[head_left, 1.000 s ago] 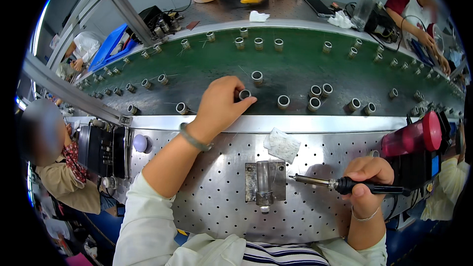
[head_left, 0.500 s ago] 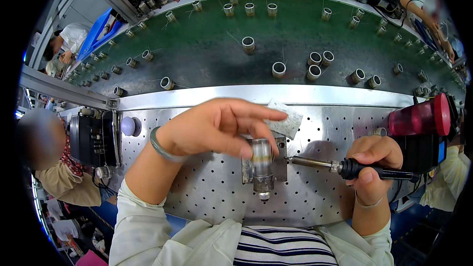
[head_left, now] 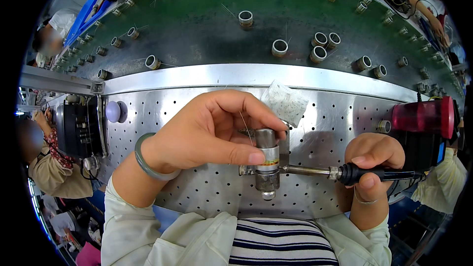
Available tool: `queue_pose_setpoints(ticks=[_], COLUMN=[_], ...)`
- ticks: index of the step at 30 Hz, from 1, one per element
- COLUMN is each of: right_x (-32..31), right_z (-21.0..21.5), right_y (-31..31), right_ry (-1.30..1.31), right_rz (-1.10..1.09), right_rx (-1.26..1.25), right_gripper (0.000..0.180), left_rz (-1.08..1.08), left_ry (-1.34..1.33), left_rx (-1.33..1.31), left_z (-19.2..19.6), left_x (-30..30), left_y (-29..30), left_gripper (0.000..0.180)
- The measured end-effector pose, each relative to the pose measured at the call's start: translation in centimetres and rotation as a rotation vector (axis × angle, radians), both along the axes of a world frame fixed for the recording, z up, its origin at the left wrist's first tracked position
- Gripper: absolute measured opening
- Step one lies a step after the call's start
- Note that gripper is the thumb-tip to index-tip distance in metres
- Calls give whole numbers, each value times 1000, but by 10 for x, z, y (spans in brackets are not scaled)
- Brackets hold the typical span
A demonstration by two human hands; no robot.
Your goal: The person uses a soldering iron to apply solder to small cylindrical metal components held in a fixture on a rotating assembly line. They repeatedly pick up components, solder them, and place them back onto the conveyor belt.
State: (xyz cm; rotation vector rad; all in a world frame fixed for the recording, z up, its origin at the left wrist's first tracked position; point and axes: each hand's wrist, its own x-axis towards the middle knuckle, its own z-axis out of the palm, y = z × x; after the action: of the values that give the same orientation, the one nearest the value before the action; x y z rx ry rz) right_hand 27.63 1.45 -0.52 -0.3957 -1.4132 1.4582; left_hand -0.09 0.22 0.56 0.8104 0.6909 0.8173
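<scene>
My right hand [head_left: 374, 162] is closed around the black handle of a soldering iron [head_left: 315, 171]. The iron's tip meets, or nearly meets, the right side of a silver metal ring [head_left: 268, 159] with a yellowish band. This ring sits around a dark metal post [head_left: 266, 139] with a rounded, shiny near end. Curled about the ring and post is my left hand [head_left: 212, 133], thumb on the ring's left side and index finger over the post's far end. A thin wire stands up by these fingers. Part of a metal block under the post is hidden.
A perforated metal bench [head_left: 217, 192] lies beneath. Beyond its raised rim, a green belt [head_left: 197, 29] carries several metal rings. A whitish cloth [head_left: 286, 102] lies behind the post. At right is a pink container [head_left: 419, 118], at left a purple knob [head_left: 113, 112]. Other people sit at both sides.
The ring now sits nearer to me along the post, baring the post's far end. My left fingers have closed in around it. The view has tilted slightly, and the iron's tip is nearer the ring.
</scene>
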Motion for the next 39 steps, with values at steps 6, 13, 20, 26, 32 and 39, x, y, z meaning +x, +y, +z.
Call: queue_pose_setpoints(ticks=[6, 13, 20, 26, 32, 39], right_x=[-2, -3, 0, 1, 3, 5], right_z=[-5, -5, -5, -3, -4, -7], right_y=[3, 3, 3, 3, 8, 10], right_ry=[11, 8, -10, -26, -50, -24], right_rz=[39, 33, 52, 71, 92, 72], right_rx=[40, 38, 51, 38, 134, 162], right_gripper=[25, 27, 28, 28, 29, 32], left_rz=[23, 13, 13, 21, 11, 0], left_ry=[-27, -6, -11, 22, 20, 32], left_rx=[167, 147, 187, 219, 256, 246], left_z=[-11, -10, -14, -12, -13, -12], left_x=[-1, 1, 3, 3, 3, 3], left_y=[0, 0, 0, -1, -1, 0], left_gripper=[21, 19, 19, 18, 17, 16])
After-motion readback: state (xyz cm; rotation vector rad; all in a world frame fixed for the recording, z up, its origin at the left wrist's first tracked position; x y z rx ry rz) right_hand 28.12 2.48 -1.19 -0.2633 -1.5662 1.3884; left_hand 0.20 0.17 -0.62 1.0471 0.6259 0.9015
